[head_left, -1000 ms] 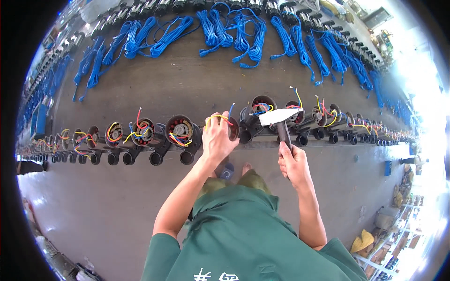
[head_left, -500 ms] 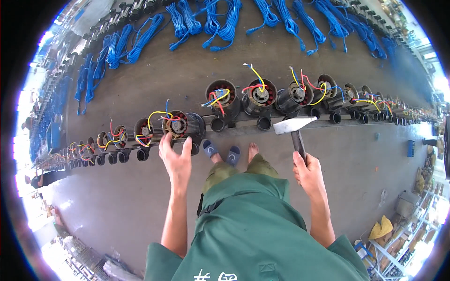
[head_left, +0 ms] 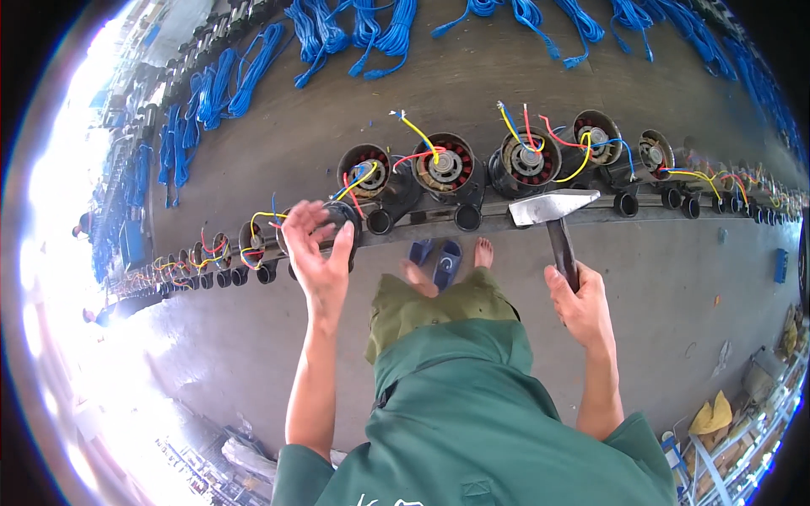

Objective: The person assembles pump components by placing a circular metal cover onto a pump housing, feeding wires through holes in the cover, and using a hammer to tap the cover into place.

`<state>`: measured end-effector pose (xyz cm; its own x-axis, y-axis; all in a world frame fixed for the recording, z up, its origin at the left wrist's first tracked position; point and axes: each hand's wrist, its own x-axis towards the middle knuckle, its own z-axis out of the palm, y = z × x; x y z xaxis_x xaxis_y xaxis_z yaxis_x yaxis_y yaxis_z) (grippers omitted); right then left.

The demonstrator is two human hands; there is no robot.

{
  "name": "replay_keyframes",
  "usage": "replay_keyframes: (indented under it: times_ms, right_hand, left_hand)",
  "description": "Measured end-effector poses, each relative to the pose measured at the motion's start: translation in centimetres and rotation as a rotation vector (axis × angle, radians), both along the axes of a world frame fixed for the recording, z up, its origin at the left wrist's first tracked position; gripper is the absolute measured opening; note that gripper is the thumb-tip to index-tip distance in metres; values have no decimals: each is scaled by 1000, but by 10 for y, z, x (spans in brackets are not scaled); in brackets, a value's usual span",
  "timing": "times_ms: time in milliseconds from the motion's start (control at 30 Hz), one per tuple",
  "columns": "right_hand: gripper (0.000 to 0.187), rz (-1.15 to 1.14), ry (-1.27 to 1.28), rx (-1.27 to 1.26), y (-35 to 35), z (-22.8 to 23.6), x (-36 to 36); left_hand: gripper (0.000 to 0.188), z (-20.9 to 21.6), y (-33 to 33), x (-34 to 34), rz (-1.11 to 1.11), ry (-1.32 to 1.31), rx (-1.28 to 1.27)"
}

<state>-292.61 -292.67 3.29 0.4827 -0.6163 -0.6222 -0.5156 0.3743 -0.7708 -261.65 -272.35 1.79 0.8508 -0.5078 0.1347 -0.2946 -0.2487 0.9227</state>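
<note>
My right hand (head_left: 582, 304) is wrapped round the dark handle of a hammer (head_left: 553, 207). Its bare metal head hangs just in front of the row of motor housings. On the other side my left hand (head_left: 319, 261) is raised with fingers apart, a little blurred, in front of a dark motor housing that it partly hides; contact cannot be made out. To the right of that hand stand open motor housings, one (head_left: 364, 171) with yellow, blue and red wires, another (head_left: 444, 166) with red windings round its metal centre, and a third (head_left: 526, 158) just behind the hammer head.
The row of motors runs along a long ledge (head_left: 428, 226) and bends away to both sides. Beyond it lie coiled blue cables (head_left: 396, 29) in bundles. Slippers (head_left: 447, 263) and bare feet are on the floor below. At lower right stands a rack with a yellow sack (head_left: 710, 415).
The view has shifted along the row. My left hand has lifted from the wired motor at its fingertips and turned its fingers upward. The hammer stays in my right hand, slightly farther right.
</note>
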Motion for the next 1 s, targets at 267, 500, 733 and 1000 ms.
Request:
replay_keyframes:
  times_ms: [267,500,733,1000]
  right_hand:
    - [44,-54,-65,-12,25,6,-4]
    - [44,-190,-119,99,74,12,22]
    - [43,-106,-37,33,94,35,44]
    - [44,-36,-32,42,98,35,66]
  left_hand:
    - [93,-74,-18,27,-110,504,56]
    - [117,-113,-50,52,-161,138,-162]
    - [88,-96,-50,50,-47,-186,-44]
    - [95,-96,-5,2,126,-54,-53]
